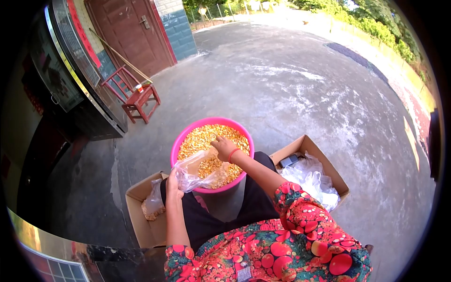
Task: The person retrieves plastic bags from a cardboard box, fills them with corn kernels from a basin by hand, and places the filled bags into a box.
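A pink tub full of yellow corn kernels stands between my knees. My left hand grips a clear plastic bag by its side at the tub's near left rim. The bag hangs over the corn with its mouth spread, and kernels show through or beside it. Above the kernels, close to the bag's far edge, is my right hand, with a red band at the wrist. Its fingers are curled together, and what they hold, if anything, is too small to make out.
To my right, a cardboard box holds white plastic bags and a dark box-shaped object. At my left, another cardboard box contains a clear bag of kernels. A red chair bearing a cup stands by the door.
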Tool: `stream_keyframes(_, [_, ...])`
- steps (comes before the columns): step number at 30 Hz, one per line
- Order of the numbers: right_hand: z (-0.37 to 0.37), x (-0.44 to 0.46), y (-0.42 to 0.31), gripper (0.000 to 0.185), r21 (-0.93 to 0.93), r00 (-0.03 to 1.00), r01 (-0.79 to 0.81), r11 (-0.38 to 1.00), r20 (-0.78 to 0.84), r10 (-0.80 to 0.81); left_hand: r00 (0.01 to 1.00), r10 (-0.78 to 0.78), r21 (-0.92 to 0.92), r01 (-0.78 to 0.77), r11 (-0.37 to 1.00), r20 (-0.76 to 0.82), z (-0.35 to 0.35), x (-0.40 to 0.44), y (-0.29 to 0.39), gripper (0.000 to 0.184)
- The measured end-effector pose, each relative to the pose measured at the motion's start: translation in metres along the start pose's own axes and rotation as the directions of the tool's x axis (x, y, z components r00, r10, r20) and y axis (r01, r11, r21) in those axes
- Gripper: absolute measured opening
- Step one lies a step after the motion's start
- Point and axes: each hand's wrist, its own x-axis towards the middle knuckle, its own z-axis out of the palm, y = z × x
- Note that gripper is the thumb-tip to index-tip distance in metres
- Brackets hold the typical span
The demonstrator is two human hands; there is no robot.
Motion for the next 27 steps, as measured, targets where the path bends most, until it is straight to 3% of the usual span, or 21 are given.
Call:
stream_keyframes(1, [0.003,0.005,0.006,0.033,0.078,0.988,0.022,0.997,-0.153,-0.010,0.994,-0.054,0.011,0.053,0.999,0.091,0.014,-0.019,0.008,0.020])
stream_keyframes(3, [-0.004,0.009,0.009,0.034,0.138,0.979,0.011,0.990,-0.202,0.017,0.978,-0.109,0.023,0.106,0.994,0.177,0.022,-0.030,0.008,0.019])
stream_keyframes(5, [-0.009,0.008,0.005,0.029,0.267,0.968,-0.065,0.962,-0.216,0.126,0.966,-0.013,0.362,-0.085,0.928,0.258,0.020,-0.028,0.003,0.015])
stream_keyframes(6, [-0.007,0.009,0.008,0.029,0.268,0.969,-0.064,0.961,-0.215,0.125,0.967,-0.012,0.362,-0.084,0.929,0.256,0.020,-0.026,0.003,0.015])
stream_keyframes(8, [-0.004,0.013,0.017,0.020,0.750,0.941,-0.053,0.660,-0.184,0.285,0.975,0.055,0.111,-0.081,0.991,0.215,0.022,-0.020,0.003,0.011])
stream_keyframes(9, [-0.009,0.012,0.017,0.015,0.762,0.858,-0.093,0.641,-0.265,0.440,0.962,0.094,-0.001,-0.097,0.995,0.255,0.022,-0.019,0.004,0.010])
stream_keyframes(10, [0.002,0.018,0.029,0.016,0.822,0.777,-0.031,0.568,-0.338,0.531,0.963,0.093,-0.003,-0.095,0.995,0.253,0.011,-0.006,0.002,0.010])
stream_keyframes(12, [0.013,0.015,0.052,0.016,0.755,0.713,-0.101,0.648,-0.400,0.576,0.960,0.100,-0.191,-0.050,0.980,0.262,-0.012,0.018,-0.004,0.020])
stream_keyframes(13, [0.014,0.010,0.059,0.016,0.756,0.712,-0.102,0.647,-0.399,0.578,0.979,0.105,-0.187,-0.072,0.980,0.172,-0.015,0.023,-0.008,0.026])
stream_keyframes(15, [0.012,0.001,0.065,0.017,0.594,0.752,-0.208,0.777,-0.410,0.516,0.975,0.116,-0.222,-0.072,0.972,0.192,-0.016,0.026,-0.013,0.028])
stream_keyframes(16, [0.013,-0.005,0.061,0.017,0.594,0.753,-0.210,0.777,-0.408,0.516,0.973,0.119,-0.240,-0.070,0.968,0.197,-0.015,0.024,-0.016,0.029])
stream_keyframes(18, [0.015,-0.017,0.051,0.022,0.227,0.888,-0.259,0.939,-0.327,0.324,0.978,0.136,-0.277,-0.087,0.957,0.161,-0.003,0.013,-0.018,0.033])
stream_keyframes(19, [0.023,-0.017,0.055,0.028,0.206,0.944,-0.225,0.952,-0.197,0.266,0.981,0.149,-0.295,-0.108,0.949,0.120,0.004,0.008,-0.018,0.035])
stream_keyframes(20, [0.029,-0.019,0.052,0.028,0.207,0.943,-0.225,0.952,-0.198,0.266,0.981,0.149,-0.294,-0.109,0.950,0.120,0.005,0.007,-0.019,0.035])
stream_keyframes(23, [0.032,-0.028,0.031,0.037,-0.116,0.971,-0.219,0.969,-0.120,0.206,0.976,0.169,-0.328,-0.116,0.938,0.138,0.006,0.004,-0.021,0.035])
stream_keyframes(27, [0.023,-0.026,0.023,0.035,-0.019,0.965,-0.262,0.965,-0.012,0.262,0.949,0.190,-0.385,-0.082,0.919,0.252,0.011,-0.010,-0.016,0.036])
